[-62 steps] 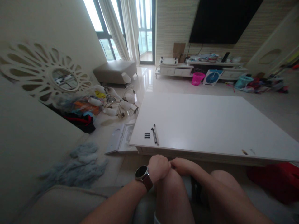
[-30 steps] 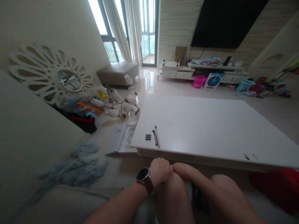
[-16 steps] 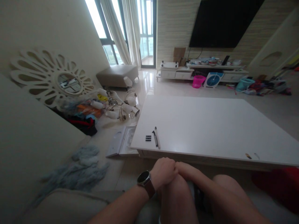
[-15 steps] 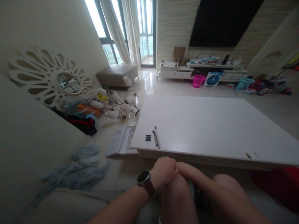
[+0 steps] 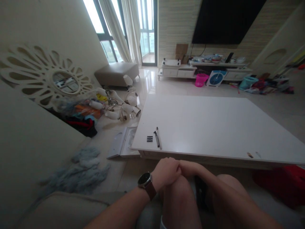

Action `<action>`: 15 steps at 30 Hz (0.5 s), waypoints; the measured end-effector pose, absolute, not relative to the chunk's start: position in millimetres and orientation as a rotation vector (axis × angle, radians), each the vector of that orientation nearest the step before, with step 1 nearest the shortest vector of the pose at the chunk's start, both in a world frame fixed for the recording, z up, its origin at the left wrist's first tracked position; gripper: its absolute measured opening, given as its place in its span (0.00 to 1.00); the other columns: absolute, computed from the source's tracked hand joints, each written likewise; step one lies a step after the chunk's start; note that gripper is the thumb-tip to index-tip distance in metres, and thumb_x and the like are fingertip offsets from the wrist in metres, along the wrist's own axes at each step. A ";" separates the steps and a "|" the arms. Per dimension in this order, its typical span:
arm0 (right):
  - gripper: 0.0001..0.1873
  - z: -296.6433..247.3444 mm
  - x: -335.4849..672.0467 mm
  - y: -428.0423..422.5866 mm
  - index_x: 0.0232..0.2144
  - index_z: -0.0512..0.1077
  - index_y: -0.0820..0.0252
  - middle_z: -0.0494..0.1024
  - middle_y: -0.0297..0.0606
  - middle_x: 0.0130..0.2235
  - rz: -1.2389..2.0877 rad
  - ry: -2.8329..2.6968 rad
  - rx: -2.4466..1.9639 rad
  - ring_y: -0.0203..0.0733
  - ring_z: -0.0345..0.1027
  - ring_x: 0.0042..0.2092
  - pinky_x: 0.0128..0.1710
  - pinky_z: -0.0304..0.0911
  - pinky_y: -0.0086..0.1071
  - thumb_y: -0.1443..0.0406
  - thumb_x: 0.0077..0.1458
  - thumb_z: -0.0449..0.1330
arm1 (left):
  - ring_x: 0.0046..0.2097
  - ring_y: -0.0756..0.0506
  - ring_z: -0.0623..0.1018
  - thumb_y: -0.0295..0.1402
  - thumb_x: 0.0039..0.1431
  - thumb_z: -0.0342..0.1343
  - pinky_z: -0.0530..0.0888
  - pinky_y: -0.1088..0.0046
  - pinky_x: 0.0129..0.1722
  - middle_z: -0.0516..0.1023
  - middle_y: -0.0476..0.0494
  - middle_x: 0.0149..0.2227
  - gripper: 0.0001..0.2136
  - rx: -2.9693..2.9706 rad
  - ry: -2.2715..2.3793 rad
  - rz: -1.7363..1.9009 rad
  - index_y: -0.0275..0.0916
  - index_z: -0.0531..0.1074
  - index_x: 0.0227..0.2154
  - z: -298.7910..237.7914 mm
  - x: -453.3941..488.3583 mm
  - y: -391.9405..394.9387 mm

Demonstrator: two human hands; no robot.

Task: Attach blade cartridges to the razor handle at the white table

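1. Two slim tools (image 5: 159, 139) are lying on the table (image 5: 205, 122), near-left corner.
2. Left hand (image 5: 166, 171) is resting on the knee (image 5: 182, 192), fingers curling under, can't tell how tight.
3. Right hand (image 5: 188, 168) is touching it, fingers hidden, can't tell.
4. Pink basket (image 5: 200, 80), then blue basket (image 5: 245, 84), are sitting farther back, contents unclear.

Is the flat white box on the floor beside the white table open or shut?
Open: the flat white box has its lid out to the left, exposing its interior.
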State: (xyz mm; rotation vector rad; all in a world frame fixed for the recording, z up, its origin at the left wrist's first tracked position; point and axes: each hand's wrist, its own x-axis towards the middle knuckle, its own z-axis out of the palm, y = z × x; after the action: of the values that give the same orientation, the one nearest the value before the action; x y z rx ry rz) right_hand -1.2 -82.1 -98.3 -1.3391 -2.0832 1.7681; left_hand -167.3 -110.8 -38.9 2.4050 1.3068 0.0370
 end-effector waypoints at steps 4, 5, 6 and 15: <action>0.09 -99.9 -2.0 -77.4 0.30 0.75 0.63 0.77 0.34 0.28 2.172 -1.986 -1.259 0.37 0.68 0.28 0.33 0.70 0.32 0.71 0.44 0.57 | 0.39 0.38 0.81 0.33 0.63 0.47 0.77 0.60 0.41 0.81 0.36 0.37 0.14 2.420 1.316 -0.022 0.37 0.79 0.35 -37.7 -169.8 -110.6; 0.11 -99.5 -2.0 -77.9 0.31 0.76 0.63 0.76 0.34 0.27 2.236 -1.934 -1.234 0.37 0.68 0.27 0.31 0.69 0.31 0.71 0.45 0.55 | 0.39 0.38 0.81 0.33 0.63 0.47 0.77 0.60 0.41 0.81 0.36 0.37 0.14 2.422 1.321 -0.036 0.37 0.79 0.36 -37.4 -170.2 -110.6; 0.12 -99.4 -2.6 -78.1 0.31 0.76 0.63 0.76 0.34 0.27 2.238 -1.914 -1.214 0.37 0.69 0.27 0.31 0.69 0.31 0.71 0.45 0.54 | 0.39 0.38 0.81 0.32 0.63 0.46 0.77 0.60 0.41 0.81 0.36 0.37 0.15 2.422 1.329 -0.045 0.37 0.79 0.36 -37.1 -170.4 -110.7; 0.09 -92.9 -8.5 -78.4 0.32 0.76 0.63 0.77 0.36 0.28 1.989 -2.102 -1.360 0.40 0.72 0.31 0.35 0.70 0.34 0.68 0.50 0.56 | 0.40 0.36 0.81 0.31 0.64 0.47 0.79 0.58 0.40 0.81 0.33 0.37 0.14 2.411 1.352 -0.135 0.34 0.79 0.36 -32.7 -170.7 -110.3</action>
State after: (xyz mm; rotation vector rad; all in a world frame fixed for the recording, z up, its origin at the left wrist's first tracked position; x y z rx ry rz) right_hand -8.5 -78.4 -92.9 -1.3602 -2.1020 1.9891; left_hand -170.7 -110.3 -32.7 2.4111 1.3524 -0.1346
